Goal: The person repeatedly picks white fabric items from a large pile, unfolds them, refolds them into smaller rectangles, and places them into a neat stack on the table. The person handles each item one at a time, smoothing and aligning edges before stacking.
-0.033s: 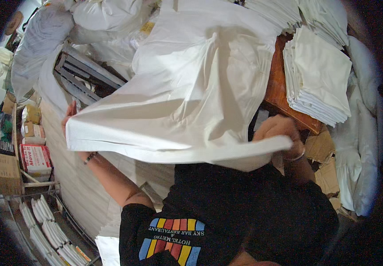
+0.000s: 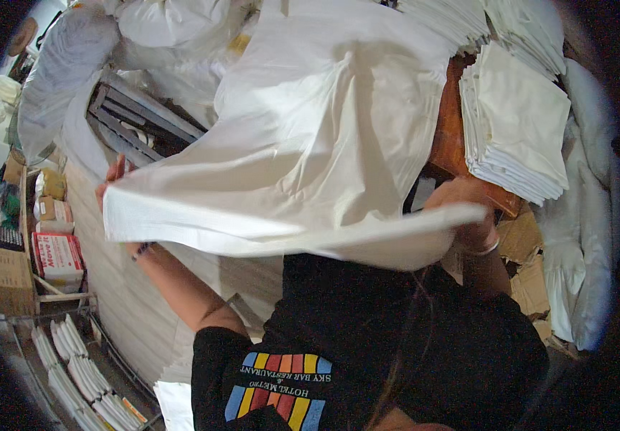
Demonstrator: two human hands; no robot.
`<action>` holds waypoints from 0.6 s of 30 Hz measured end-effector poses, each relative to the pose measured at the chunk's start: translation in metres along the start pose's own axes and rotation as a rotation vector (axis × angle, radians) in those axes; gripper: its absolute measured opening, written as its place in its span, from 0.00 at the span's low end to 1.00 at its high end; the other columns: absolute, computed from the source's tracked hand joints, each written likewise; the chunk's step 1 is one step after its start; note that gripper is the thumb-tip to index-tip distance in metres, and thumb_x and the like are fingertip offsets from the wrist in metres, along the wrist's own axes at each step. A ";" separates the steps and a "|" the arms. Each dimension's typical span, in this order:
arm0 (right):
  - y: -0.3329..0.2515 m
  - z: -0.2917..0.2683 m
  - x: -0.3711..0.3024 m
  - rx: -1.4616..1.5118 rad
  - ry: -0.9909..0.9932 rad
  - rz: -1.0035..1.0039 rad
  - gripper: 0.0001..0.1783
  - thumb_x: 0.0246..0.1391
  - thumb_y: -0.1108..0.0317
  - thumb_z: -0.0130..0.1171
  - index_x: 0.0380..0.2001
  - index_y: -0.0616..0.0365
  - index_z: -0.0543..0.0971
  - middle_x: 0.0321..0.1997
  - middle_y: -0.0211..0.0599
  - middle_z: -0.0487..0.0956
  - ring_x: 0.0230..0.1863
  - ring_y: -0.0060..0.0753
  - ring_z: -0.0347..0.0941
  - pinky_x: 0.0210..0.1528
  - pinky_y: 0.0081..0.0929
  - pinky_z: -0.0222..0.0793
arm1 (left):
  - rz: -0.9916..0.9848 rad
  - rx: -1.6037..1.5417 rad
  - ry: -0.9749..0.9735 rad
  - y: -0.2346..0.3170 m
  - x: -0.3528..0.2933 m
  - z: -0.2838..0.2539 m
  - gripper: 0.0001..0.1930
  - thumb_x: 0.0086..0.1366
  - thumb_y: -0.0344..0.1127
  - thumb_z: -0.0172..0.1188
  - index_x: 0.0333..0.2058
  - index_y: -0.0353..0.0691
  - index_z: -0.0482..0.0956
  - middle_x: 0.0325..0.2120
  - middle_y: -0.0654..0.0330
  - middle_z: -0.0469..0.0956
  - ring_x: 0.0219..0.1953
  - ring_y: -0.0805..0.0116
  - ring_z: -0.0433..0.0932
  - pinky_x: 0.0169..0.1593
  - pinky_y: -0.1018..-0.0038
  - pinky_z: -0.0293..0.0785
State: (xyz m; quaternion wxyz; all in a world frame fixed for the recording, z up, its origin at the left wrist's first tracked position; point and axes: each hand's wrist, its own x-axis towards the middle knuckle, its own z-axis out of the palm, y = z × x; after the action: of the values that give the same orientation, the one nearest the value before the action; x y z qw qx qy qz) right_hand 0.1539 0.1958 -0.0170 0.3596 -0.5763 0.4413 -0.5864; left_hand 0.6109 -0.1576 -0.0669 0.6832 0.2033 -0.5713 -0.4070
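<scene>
A large white cloth (image 2: 274,165) drapes over a table in front of me, and its near edge is stretched between my two hands. My left hand (image 2: 114,176) grips the left corner, its fingers partly behind the fabric. At the other end my right hand (image 2: 472,208) is closed round the right part of that edge, slightly blurred. Raised folds run from the middle of the cloth toward me. The near hem hangs just in front of my black shirt.
A stack of folded white cloths (image 2: 515,122) lies on the brown wooden tabletop (image 2: 454,147) at the right. Torn cardboard (image 2: 529,273) sits below it. White bundles (image 2: 173,21) fill the back. Shelved boxes (image 2: 57,255) and a rack of folded linen (image 2: 84,370) stand left.
My hands have moved slightly farther apart, the left one leftward and the right one rightward. The cloth's near edge has risen a little and is stretched between them.
</scene>
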 end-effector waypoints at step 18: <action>0.076 -0.041 0.052 -0.504 0.742 0.023 0.41 0.54 0.80 0.60 0.69 0.64 0.54 0.73 0.48 0.57 0.74 0.41 0.52 0.72 0.36 0.52 | -0.127 0.587 -0.175 -0.189 0.049 0.190 0.13 0.58 0.37 0.69 0.40 0.39 0.81 0.36 0.58 0.82 0.36 0.66 0.78 0.42 0.71 0.74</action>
State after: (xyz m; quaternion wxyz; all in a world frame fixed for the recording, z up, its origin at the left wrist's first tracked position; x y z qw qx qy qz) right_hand 0.1029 0.1246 -0.0673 0.0319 -0.3917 0.6759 -0.6235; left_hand 0.3708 -0.2720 -0.1271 0.5168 0.3914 -0.7071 -0.2824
